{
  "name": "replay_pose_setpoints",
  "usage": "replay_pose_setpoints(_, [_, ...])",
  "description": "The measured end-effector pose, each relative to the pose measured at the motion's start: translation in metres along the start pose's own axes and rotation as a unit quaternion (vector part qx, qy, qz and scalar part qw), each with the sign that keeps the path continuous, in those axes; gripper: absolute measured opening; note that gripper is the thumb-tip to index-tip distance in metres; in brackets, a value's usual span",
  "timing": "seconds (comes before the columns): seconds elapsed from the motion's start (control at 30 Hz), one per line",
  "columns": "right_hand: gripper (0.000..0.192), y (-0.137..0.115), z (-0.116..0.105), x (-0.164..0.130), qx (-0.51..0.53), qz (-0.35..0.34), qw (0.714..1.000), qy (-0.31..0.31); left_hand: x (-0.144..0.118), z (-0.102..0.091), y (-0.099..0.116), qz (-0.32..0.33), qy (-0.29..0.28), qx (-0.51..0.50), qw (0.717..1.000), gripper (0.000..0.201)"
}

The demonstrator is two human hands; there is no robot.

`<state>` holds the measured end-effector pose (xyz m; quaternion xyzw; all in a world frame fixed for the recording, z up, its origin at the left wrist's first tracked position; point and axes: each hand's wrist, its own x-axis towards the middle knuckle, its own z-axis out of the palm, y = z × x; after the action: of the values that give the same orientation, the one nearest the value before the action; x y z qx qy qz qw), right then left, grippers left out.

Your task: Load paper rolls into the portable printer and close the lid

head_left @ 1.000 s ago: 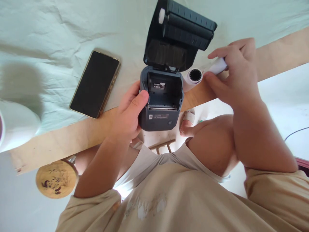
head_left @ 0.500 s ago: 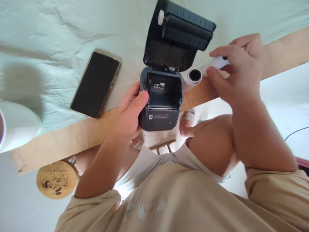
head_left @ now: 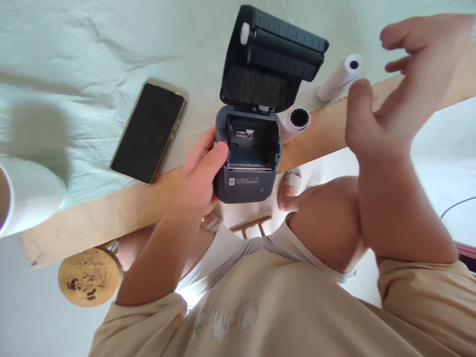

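My left hand (head_left: 203,171) grips the left side of a dark label printer (head_left: 247,181), its thumb on the rim of the roll bay. The printer's lid (head_left: 260,87) is swung up, and I see no roll inside the bay. Close to the printer's right side lies a white paper roll (head_left: 293,121) with a black toothed core. Farther right, a thinner white paper roll (head_left: 336,79) with a small dark hole rests near the table edge. My right hand (head_left: 405,84) is in the air to the right of that roll, fingers apart and holding nothing.
A phone (head_left: 148,131) lies on the pale green table cover (head_left: 186,29) to the left. A white cup-like container (head_left: 33,193) stands at the far left. Below the wooden table edge (head_left: 104,218) is a round stool (head_left: 90,277) with a panda picture.
My right hand has let go of the thinner white paper roll and moved up and right, its fingers opening. My left hand still holds the printer in nearly the same place.
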<state>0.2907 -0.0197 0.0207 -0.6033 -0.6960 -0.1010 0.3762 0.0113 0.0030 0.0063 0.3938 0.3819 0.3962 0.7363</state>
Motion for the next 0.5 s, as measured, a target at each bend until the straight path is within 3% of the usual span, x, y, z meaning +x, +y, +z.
replay_pose_setpoints(0.07, [0.045, -0.014, 0.000, -0.004, 0.052, -0.011, 0.999, -0.010, 0.000, 0.000, 0.000, -0.001, 0.001, -0.013, 1.000, 0.038])
replay_pose_setpoints(0.13, [0.050, -0.027, 0.006, -0.007, 0.096, -0.029, 0.992, -0.070, 0.000, 0.000, -0.001, -0.001, 0.000, -0.025, 1.000, 0.037])
replay_pose_setpoints(0.2, [0.052, -0.035, 0.016, -0.010, 0.106, -0.054, 0.985, -0.128, 0.000, -0.001, -0.001, 0.004, -0.010, -0.035, 0.999, 0.038])
replay_pose_setpoints(0.3, [0.043, -0.039, 0.027, -0.012, 0.092, -0.053, 0.980, -0.168, 0.001, -0.002, -0.002, 0.013, -0.023, -0.049, 0.998, 0.036])
replay_pose_setpoints(0.4, [0.041, -0.040, 0.026, -0.012, 0.112, -0.013, 0.977, -0.179, 0.002, -0.003, -0.004, 0.011, -0.024, -0.057, 0.998, 0.034])
replay_pose_setpoints(0.5, [0.050, -0.042, 0.018, -0.010, 0.215, 0.103, 0.959, -0.157, 0.002, -0.003, -0.004, 0.009, -0.023, -0.060, 0.998, 0.034])
